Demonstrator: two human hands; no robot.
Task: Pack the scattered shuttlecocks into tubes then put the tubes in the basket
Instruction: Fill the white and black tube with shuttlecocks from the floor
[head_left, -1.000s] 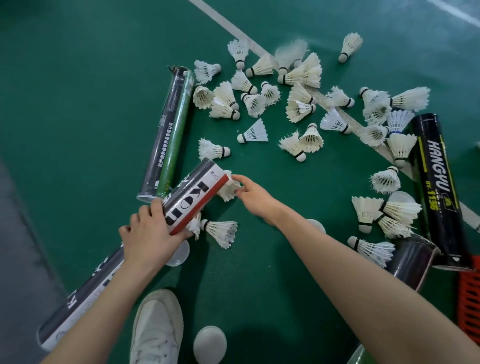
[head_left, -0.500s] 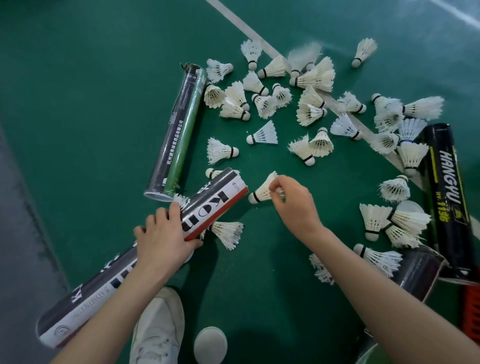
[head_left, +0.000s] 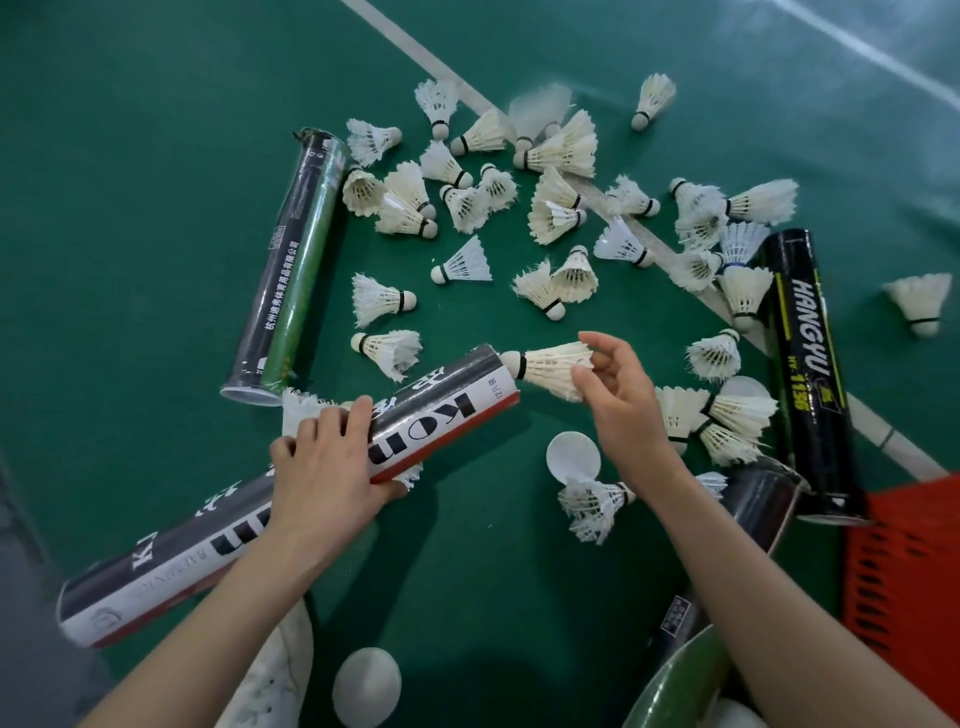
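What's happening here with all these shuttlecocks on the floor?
A person is packing them into tubes. The left hand grips a black, white and red tube, while the right hand pinches a shuttlecock by its feathers, cork end at the tube's open mouth. Many more shuttlecocks lie scattered on the green court floor, alongside a black HANGYU tube, and a red basket sits at the right edge.

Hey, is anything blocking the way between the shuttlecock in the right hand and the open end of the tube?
Nothing visible does. The right hand pinches the shuttlecock by its feathers, with its cork right at the mouth of the tube that the left hand grips. No loose shuttlecock lies between them.
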